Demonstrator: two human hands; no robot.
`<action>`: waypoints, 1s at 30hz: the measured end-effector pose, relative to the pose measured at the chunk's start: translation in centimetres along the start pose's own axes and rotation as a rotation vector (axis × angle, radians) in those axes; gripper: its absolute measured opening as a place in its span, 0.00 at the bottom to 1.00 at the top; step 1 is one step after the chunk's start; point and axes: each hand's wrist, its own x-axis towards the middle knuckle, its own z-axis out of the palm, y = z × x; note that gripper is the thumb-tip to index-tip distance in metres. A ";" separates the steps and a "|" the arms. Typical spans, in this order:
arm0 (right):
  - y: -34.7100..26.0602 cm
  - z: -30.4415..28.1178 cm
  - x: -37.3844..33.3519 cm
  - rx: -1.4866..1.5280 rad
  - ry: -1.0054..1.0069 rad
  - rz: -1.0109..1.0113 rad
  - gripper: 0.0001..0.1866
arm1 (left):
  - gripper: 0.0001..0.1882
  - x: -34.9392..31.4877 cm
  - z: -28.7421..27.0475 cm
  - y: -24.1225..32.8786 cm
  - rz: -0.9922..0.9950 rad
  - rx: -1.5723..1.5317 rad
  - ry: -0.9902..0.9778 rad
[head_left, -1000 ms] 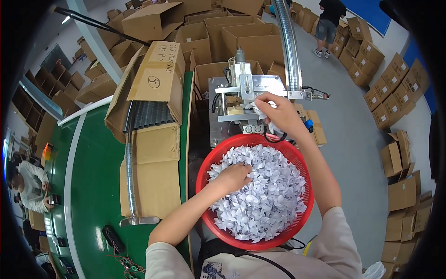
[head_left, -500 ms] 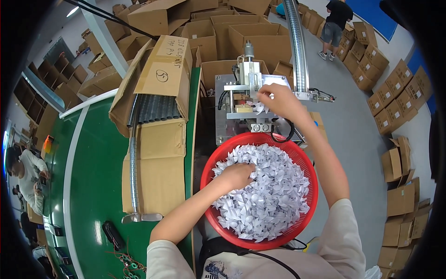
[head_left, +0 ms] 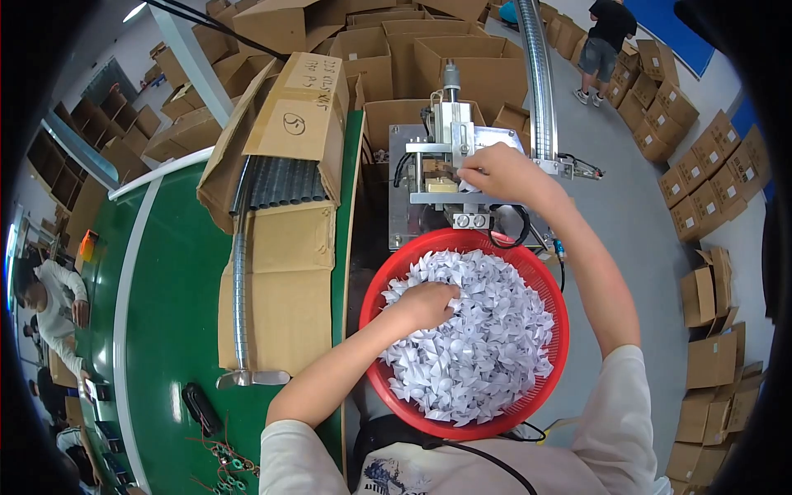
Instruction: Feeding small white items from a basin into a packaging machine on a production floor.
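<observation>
Right hand, upper centre of the frame: fingers drawn together at the metal machine, apparently pinching one white piece, mostly hidden under the fingertips.

Left hand, centre of the frame: fingers curled, tips in the heap; whether they grip a piece, cannot tell.

White pieces: many, thin, pinwheel-shaped, heaped in a red basket at lower centre, just below the machine.

Handling, as judged: pinch a single piece lightly by its edge, since the thin blades would probably bend under a hard squeeze. Separate stuck pieces in the heap first. Square the piece by eye before letting go; keep fingertips out from between the machine's metal parts.

Direction: heaped pieces point every way, some flat, some tilted, blades outward around a middle; no single long axis evident. Piece at the right hand: a white part shows below the fingertips; direction and long axis cannot be told.

Nearby: cardboard box of grey tubes, upper left of centre; green table, left.
</observation>
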 end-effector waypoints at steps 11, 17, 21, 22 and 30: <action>-0.9 -0.3 0.7 0.193 0.255 -0.125 0.15 | 0.14 0.1 -0.4 -0.4 0.007 -0.041 0.037; -1.0 1.4 2.1 0.372 0.226 -0.197 0.16 | 0.14 0.2 -0.6 -0.5 -0.011 -0.064 0.080; -0.9 2.6 2.6 0.383 0.203 -0.198 0.17 | 0.14 0.0 -0.5 -0.3 -0.002 -0.067 0.094; -0.9 2.8 2.6 0.354 0.202 -0.204 0.16 | 0.14 0.0 -0.5 -0.3 0.000 -0.070 0.095; -0.4 2.7 1.6 0.387 0.212 -0.108 0.14 | 0.14 0.2 -0.5 -0.6 0.013 -0.056 0.100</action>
